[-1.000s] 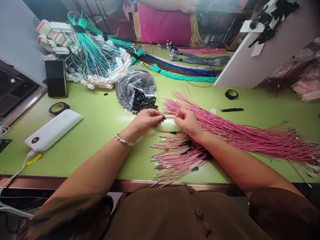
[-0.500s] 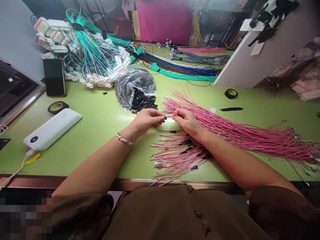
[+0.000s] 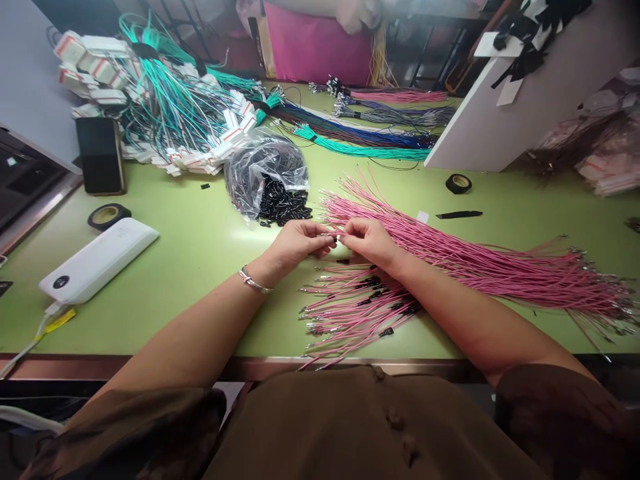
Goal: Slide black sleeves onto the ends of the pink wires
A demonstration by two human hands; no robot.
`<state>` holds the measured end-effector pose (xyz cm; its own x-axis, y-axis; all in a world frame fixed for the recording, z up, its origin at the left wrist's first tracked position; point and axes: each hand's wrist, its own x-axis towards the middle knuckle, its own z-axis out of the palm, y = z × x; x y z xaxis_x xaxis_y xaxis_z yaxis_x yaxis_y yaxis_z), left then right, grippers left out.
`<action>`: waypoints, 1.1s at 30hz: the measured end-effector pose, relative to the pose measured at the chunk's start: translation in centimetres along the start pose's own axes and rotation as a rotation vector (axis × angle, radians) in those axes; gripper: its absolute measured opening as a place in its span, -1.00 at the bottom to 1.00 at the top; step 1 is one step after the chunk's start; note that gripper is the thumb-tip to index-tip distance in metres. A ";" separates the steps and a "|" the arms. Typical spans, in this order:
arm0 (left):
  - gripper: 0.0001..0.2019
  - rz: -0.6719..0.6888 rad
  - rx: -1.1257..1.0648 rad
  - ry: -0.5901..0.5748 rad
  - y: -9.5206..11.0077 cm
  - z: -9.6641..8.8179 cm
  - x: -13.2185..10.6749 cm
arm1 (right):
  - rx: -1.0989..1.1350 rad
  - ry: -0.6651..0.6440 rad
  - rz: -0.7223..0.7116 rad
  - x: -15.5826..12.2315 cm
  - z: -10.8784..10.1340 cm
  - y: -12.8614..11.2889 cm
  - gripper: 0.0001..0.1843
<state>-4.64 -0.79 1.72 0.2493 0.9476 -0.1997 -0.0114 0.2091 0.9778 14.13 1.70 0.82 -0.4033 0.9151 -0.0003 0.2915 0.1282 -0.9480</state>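
In the head view my left hand is closed in a pinch on a thin pink wire, with a small black piece showing at its fingertips. My right hand, fingers pressed together, meets it from the other side and pinches the same wire; the exact grip is partly hidden. Beneath my right wrist lies a thick bundle of pink wires with metal ends. Closer to me are pink wires fitted with black sleeves. Just beyond my left hand, an open plastic bag spills small black sleeves.
Teal wires with white connectors are heaped at the back left. A phone, black tape roll and white power bank lie on the left. Another tape roll sits right, before a white panel. Another person's hand shows at the back.
My two hands have come closer together, fingertips almost meeting at the wire. Another person's hand has appeared at the back. The whole view has shifted slightly.
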 end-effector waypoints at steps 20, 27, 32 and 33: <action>-0.78 0.035 0.297 0.069 -0.3 0.6 0.0 | -0.142 0.032 -0.153 0.3 -1.0 0.1 -0.75; -0.67 -0.006 0.444 -0.051 0.5 -0.7 0.1 | -0.643 -0.115 -0.175 0.0 -1.1 -0.2 -0.80; -0.78 0.049 0.800 -0.136 1.2 -0.4 -0.5 | -0.890 -0.407 -0.047 -0.8 -2.9 -3.1 -0.96; -0.79 0.081 0.864 -0.147 1.2 -0.3 -0.6 | -0.902 -0.429 -0.040 -0.9 -3.1 -3.5 -0.96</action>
<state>-5.09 -1.08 2.98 0.4026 0.8984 -0.1756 0.6871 -0.1699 0.7065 16.21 1.58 5.13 -0.6542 0.7113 -0.2570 0.7487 0.5609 -0.3534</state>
